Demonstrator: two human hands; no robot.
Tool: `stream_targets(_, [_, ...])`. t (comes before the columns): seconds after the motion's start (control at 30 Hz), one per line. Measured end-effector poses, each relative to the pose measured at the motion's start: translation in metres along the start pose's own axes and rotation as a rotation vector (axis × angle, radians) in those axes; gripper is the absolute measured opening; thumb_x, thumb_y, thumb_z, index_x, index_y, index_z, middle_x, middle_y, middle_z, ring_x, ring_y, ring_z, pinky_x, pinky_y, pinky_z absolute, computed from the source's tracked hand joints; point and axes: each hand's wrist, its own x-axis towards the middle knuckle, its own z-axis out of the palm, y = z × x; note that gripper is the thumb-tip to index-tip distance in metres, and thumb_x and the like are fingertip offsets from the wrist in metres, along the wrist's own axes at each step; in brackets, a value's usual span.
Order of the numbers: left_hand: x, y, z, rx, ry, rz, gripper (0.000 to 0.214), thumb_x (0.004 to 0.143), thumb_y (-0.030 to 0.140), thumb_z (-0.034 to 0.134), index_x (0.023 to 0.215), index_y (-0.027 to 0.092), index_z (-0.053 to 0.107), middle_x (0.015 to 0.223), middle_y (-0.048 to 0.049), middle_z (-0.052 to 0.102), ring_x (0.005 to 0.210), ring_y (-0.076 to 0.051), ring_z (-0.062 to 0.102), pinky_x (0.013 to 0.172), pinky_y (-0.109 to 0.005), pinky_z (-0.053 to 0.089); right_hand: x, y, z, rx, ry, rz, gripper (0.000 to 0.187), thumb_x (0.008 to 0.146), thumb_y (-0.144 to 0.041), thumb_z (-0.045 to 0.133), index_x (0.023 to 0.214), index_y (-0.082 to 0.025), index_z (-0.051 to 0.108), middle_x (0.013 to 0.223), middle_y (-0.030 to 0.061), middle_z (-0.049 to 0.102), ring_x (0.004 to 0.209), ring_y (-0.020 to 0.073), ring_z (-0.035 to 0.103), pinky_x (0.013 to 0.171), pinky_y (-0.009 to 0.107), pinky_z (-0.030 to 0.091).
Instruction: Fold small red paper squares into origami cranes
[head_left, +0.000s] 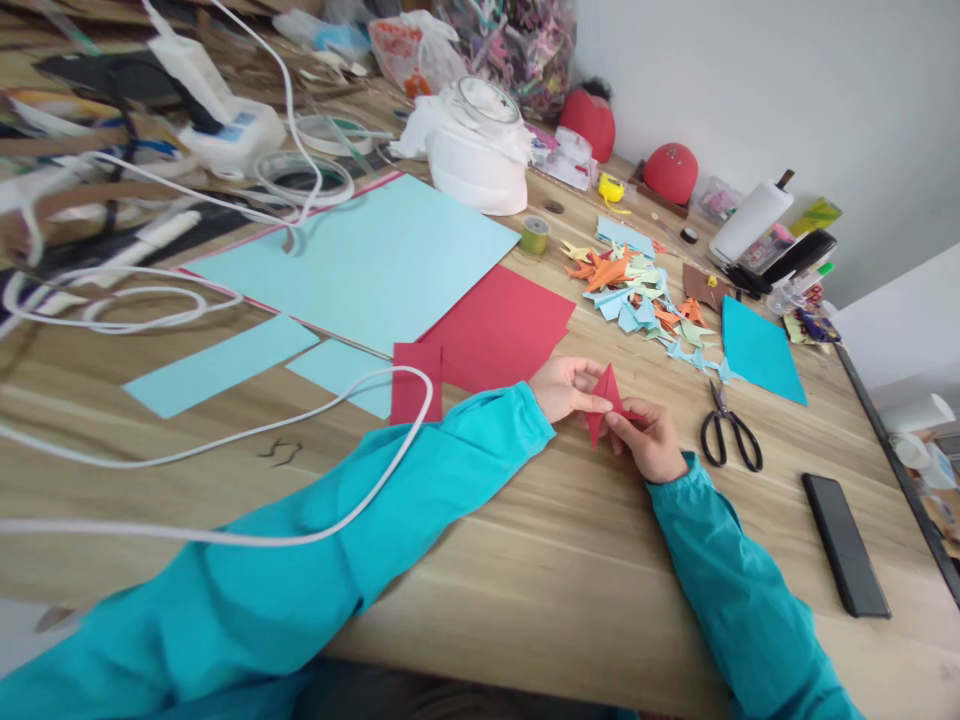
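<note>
A folded piece of red origami paper (pixel 609 388) with pointed ends is held between both hands above the wooden table. My left hand (pixel 566 388) pinches it from the left, thumb on its front. From the right, my right hand (pixel 649 435) grips its lower right part between thumb and fingers. Some fingertips are hidden behind the paper. Black-handled scissors (pixel 729 430) lie just right of my right hand. Beyond the hands is a pile of small folded paper cranes (pixel 630 285) in orange, light blue and pale green.
Red sheets (pixel 499 325) and a large light blue sheet (pixel 367 260) lie left of the hands. A white cable (pixel 300 538) loops across my left sleeve. A black phone (pixel 846 545) rests at the right, with a teal sheet (pixel 763 350) farther back. A spool (pixel 535 235) stands beyond.
</note>
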Motion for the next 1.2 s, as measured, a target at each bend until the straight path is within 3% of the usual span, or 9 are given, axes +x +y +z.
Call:
stream_targets(0.2, [-0.0011, -0.0013, 0.0029, -0.034, 0.048, 0.038, 0.044, 0.044, 0.014, 0.082, 0.08, 0.01, 0.058, 0.063, -0.0017, 0.068, 0.057, -0.014, 0.064, 0.06, -0.027, 0.051, 0.0001, 0.0, 0.0023, 0.051, 0.035, 0.037, 0.026, 0.076, -0.038, 0.062, 0.063, -0.015, 0.06, 0.048, -0.0021, 0.055, 0.039, 0.0076, 0.045, 0.04, 0.021, 0.033])
stream_targets(0.43, [-0.0008, -0.0052, 0.0013, -0.039, 0.041, 0.061, 0.04, 0.052, 0.026, 0.079, 0.083, 0.01, 0.06, 0.064, -0.0022, 0.068, 0.054, -0.015, 0.063, 0.059, -0.03, 0.05, -0.0001, 0.005, 0.0032, 0.146, 0.044, 0.076, 0.021, 0.076, -0.035, 0.062, 0.067, -0.016, 0.061, 0.051, -0.0014, 0.059, 0.04, 0.0083, 0.05, 0.041, 0.021, 0.036])
stream_targets(0.6, [-0.0016, -0.006, -0.0004, 0.035, -0.006, 0.143, 0.044, 0.045, 0.021, 0.082, 0.081, 0.01, 0.06, 0.065, -0.0028, 0.068, 0.058, -0.014, 0.064, 0.064, -0.029, 0.051, -0.0001, 0.0061, 0.0022, 0.153, 0.03, 0.079, 0.021, 0.076, -0.034, 0.062, 0.065, -0.015, 0.061, 0.054, -0.0005, 0.061, 0.041, 0.008, 0.05, 0.041, 0.021, 0.037])
stream_targets(0.97, [-0.0012, -0.0043, 0.0017, 0.015, -0.076, 0.078, 0.035, 0.049, 0.024, 0.081, 0.072, 0.01, 0.059, 0.06, -0.0018, 0.066, 0.052, -0.014, 0.062, 0.053, -0.025, 0.049, -0.0002, 0.0045, -0.0036, 0.088, 0.025, 0.104, 0.026, 0.074, -0.037, 0.062, 0.059, -0.016, 0.055, 0.045, -0.0038, 0.052, 0.034, 0.0049, 0.036, 0.034, 0.019, 0.025])
stream_targets(1.2, [-0.0007, -0.0024, 0.0006, 0.021, -0.066, 0.084, 0.036, 0.047, 0.023, 0.081, 0.071, 0.009, 0.058, 0.06, -0.0015, 0.066, 0.054, -0.012, 0.061, 0.056, -0.023, 0.048, -0.0002, 0.0084, -0.0018, 0.136, 0.016, 0.098, 0.022, 0.076, -0.035, 0.062, 0.064, -0.016, 0.059, 0.049, -0.0026, 0.055, 0.038, 0.0066, 0.045, 0.038, 0.019, 0.033])
